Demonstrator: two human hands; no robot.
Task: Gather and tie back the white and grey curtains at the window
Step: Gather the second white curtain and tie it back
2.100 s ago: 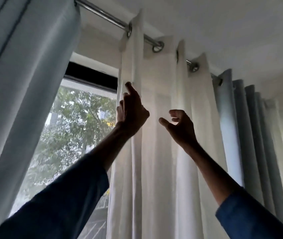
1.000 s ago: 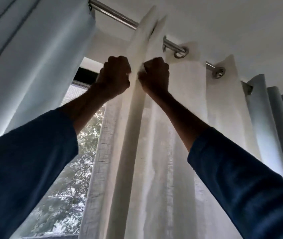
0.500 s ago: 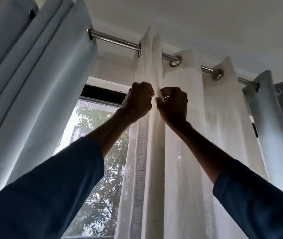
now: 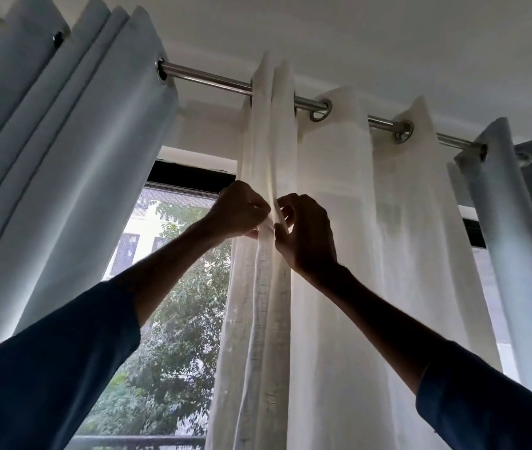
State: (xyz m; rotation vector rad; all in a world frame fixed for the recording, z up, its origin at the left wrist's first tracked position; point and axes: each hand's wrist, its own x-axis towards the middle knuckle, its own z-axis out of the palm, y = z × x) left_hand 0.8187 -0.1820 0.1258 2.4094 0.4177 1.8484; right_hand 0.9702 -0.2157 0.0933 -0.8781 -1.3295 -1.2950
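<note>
While both arms reach upward from the bottom corners, the left hand [image 4: 241,211] and the right hand [image 4: 306,235] meet on the narrow leading fold of the white curtain [image 4: 336,196], a little below the curtain rod [image 4: 206,80]. The left hand is curled into a loose fist with its fingertips pinching the fold from the left side. The right hand is less tightly curled; its thumb and bent fingers nip the same fold from the right, and a thin edge of the cloth runs up between the two hands. The knuckles face the camera and both wrists are bent slightly inward. The forearms are bare, with dark blue sleeves [image 4: 47,378] pushed up toward the elbows.

The white curtain hangs from the rod by metal rings [image 4: 319,112], its pleats spread to the right of the hands. One grey curtain [image 4: 63,157] is bunched at the left end of the rod, and a second grey panel [image 4: 511,238] hangs at the right, just beside the white one. Between the left grey curtain and the white fold, the window [image 4: 173,287] shows green trees outside.
</note>
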